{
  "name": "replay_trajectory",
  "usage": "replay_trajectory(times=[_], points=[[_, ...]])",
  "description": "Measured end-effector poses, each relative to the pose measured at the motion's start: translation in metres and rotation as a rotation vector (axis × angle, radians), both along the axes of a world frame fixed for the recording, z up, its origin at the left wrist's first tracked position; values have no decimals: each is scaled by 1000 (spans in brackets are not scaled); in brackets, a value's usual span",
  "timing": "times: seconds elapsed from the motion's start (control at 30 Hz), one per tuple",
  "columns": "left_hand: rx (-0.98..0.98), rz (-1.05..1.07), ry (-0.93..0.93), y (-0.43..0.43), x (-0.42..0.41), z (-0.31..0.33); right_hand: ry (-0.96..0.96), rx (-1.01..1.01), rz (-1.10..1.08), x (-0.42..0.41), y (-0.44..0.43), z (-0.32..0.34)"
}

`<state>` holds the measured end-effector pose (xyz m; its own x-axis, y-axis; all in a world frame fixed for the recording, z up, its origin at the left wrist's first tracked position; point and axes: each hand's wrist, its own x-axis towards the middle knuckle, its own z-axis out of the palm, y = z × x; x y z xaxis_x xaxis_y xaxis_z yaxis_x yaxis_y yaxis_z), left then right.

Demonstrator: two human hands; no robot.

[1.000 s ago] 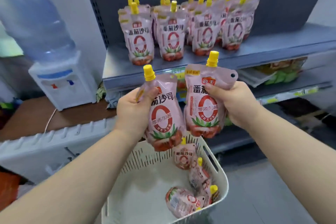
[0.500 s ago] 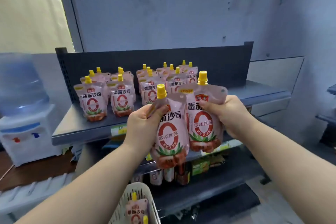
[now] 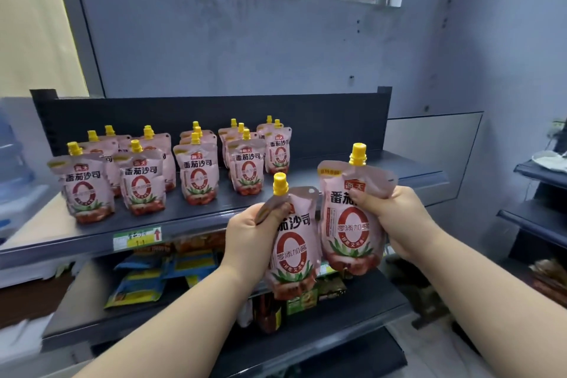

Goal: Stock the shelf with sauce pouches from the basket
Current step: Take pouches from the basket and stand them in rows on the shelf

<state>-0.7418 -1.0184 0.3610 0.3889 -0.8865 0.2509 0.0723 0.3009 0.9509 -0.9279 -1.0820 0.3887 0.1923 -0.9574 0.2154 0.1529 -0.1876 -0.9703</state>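
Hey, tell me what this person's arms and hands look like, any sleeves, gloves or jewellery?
No gloves: the left hand and the right hand are both bare. The left forearm and the right forearm are bare down to the picture's edge, with no sleeve in view. No watch, bracelet or ring shows on the sides facing the camera.

Bare forearms extended forward, the left hand [image 3: 254,233] grips the left pouch [image 3: 293,250] and the right hand [image 3: 395,216] the right pouch [image 3: 348,224], thumbs in front.

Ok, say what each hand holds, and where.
Left hand grips one sauce pouch at its upper left; right hand grips a second pouch at its upper right.
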Motion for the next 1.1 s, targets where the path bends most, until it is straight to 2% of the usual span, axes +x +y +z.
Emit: replay_trajectory(times=[0.23, 0.57, 0.7, 0.8, 0.93, 1.03, 1.1], points=[[41, -56, 61, -39, -3, -9, -24, 57, -29, 0, -41, -17], [56, -107, -23, -131, 37, 1, -30, 29, -55, 26, -120, -11], [36, -89, -304, -168, 47, 18, -28, 29, -63, 24, -148, -16], [3, -1, -541, -199, 57, 41, -39, 32, -68, 20, -170, -20], [64, 97, -974, -239, 66, 78, -59, 6, -41, 16, -210, -21], [137, 136, -1172, -265, 64, 91, -75, -27, -11, 17, -251, -15], [183, 173, -1231, -284, 62, 95, -75, -54, 12, 19, -280, -8]])
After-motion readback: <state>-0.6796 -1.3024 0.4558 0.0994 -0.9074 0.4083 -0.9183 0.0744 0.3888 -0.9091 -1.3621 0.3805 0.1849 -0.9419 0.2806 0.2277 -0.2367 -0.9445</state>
